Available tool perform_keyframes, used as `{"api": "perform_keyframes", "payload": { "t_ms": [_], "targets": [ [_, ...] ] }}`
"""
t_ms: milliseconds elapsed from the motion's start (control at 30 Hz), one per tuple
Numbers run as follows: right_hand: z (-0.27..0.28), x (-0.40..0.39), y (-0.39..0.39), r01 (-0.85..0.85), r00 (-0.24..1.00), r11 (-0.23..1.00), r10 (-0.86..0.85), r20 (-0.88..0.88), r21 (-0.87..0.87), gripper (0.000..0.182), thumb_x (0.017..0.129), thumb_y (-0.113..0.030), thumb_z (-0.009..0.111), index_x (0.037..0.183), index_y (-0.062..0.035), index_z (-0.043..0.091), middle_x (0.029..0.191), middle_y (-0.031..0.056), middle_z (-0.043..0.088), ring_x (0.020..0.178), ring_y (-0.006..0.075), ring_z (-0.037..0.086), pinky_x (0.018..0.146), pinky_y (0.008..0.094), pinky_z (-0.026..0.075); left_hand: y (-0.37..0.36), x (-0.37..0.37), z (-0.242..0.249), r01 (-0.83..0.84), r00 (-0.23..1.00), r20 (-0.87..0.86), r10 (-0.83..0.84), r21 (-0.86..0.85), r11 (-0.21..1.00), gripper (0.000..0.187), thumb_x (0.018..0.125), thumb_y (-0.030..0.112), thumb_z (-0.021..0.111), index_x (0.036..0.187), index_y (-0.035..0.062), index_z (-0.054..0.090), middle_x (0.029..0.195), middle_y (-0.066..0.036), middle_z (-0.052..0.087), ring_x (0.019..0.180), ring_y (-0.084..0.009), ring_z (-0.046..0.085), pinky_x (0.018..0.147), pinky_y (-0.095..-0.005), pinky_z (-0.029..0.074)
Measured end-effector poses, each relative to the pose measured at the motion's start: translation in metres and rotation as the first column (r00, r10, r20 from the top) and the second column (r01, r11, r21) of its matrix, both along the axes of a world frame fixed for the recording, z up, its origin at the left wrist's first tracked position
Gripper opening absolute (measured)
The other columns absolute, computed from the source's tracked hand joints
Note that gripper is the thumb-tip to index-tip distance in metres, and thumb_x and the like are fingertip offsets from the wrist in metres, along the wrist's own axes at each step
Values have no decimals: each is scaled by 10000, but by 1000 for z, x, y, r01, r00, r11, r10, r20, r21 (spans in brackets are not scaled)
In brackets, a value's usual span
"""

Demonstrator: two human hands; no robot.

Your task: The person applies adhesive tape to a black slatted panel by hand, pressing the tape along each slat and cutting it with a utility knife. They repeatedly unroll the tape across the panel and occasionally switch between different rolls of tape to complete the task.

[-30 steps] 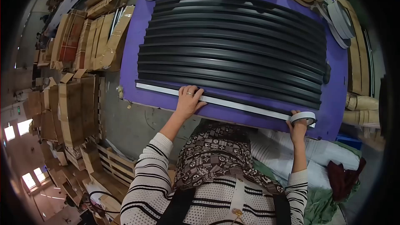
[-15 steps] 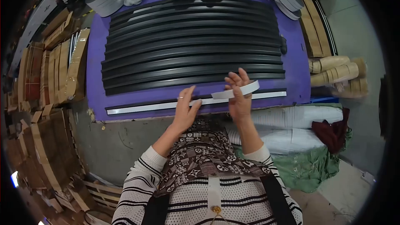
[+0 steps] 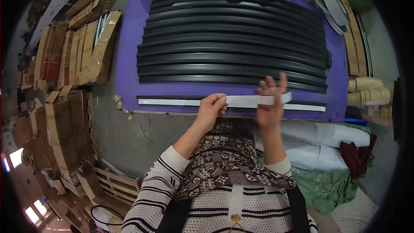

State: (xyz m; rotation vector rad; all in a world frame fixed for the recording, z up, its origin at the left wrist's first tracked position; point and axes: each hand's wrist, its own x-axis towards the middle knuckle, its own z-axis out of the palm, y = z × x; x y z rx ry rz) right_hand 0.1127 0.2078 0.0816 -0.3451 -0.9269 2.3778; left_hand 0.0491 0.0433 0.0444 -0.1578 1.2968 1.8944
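My left hand (image 3: 212,108) is closed in a pinch on the left end of a white tape strip (image 3: 243,101). The strip runs rightward across my right hand (image 3: 271,105) and curls back at its far end. The fingers of my right hand point upward and are spread, slightly blurred, with the strip across the palm. Under both hands lies a long black strip (image 3: 172,98) with a white band (image 3: 168,102) along it, near the table's front edge. My hands hide its middle part.
Several black ribbed profiles (image 3: 233,47) lie side by side on the purple table (image 3: 127,60). Tape rolls (image 3: 336,8) stand at its back corners. Cardboard boxes (image 3: 64,129) are stacked on the left; wrapped white bundles (image 3: 310,131) lie at the right front.
My left hand has gone from loosely open over the black strip to pinching the tape strip's end. My right hand's fingers have spread upward. The view has shifted, moving the table rightward.
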Motion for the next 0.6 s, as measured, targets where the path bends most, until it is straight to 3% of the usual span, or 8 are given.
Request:
{"api": "perform_keyframes", "payload": {
  "t_ms": [200,267,300,367,400,467,500,600],
  "targets": [
    [-6,56,96,174,985,983,-174,-2,57,622,822,-263,522,1325,-136,180,1153,114,448,1016,220,484,909,325,388,-164,-104,-27,-261,896,-444,11,-505,823,173,794,92,563,922,-18,599,674,-5,551,576,-64,491,519,-202,417],
    [-26,66,116,136,927,935,-237,291,328,525,803,-207,562,1259,-85,333,1075,113,510,970,196,509,876,299,403,-199,-130,-26,-309,879,-477,-3,-574,758,201,775,79,569,946,-24,592,660,-4,545,572,-62,489,505,-203,412],
    [-42,71,128,132,928,938,-231,292,322,525,803,-207,562,1259,-85,333,1075,113,510,970,196,509,876,299,403,-206,-141,-26,-334,877,-480,7,-601,727,206,771,70,566,952,-27,587,659,-5,543,574,-63,488,501,-205,409],
    [-71,79,144,-375,745,620,-241,622,689,380,759,-147,621,1104,-40,501,963,92,564,882,156,533,795,260,421,-212,-161,-26,-314,885,-465,-17,-625,714,177,768,72,570,913,-29,585,665,-11,544,577,-67,486,510,-210,404],
    [-66,69,139,-430,707,531,-305,638,730,240,715,-131,668,909,-24,576,855,59,572,783,122,527,688,240,425,-215,-170,-33,-289,891,-451,-52,-653,700,151,766,73,571,882,-23,583,666,-10,544,590,-71,486,531,-215,404],
    [-81,61,146,-502,641,504,-329,694,703,240,702,-153,683,861,-25,558,811,44,547,719,116,506,619,241,415,-217,-180,-46,-253,899,-428,-97,-687,681,127,765,74,573,852,-18,581,667,-10,543,602,-75,486,552,-220,405],
    [-83,52,145,-443,744,300,-403,533,845,241,681,-167,699,815,-33,550,778,43,529,686,130,503,591,248,410,-216,-183,-53,-281,872,-475,-116,-681,676,115,765,82,575,832,-11,580,671,-8,544,615,-79,486,572,-224,405],
    [-85,40,139,-477,671,269,-502,545,836,289,669,-241,707,822,-46,557,782,71,543,683,201,530,610,288,425,-213,-189,-69,-338,837,-528,-140,-702,627,112,765,103,579,809,-1,581,675,-4,547,638,-83,485,599,-230,404]
  ]
}}
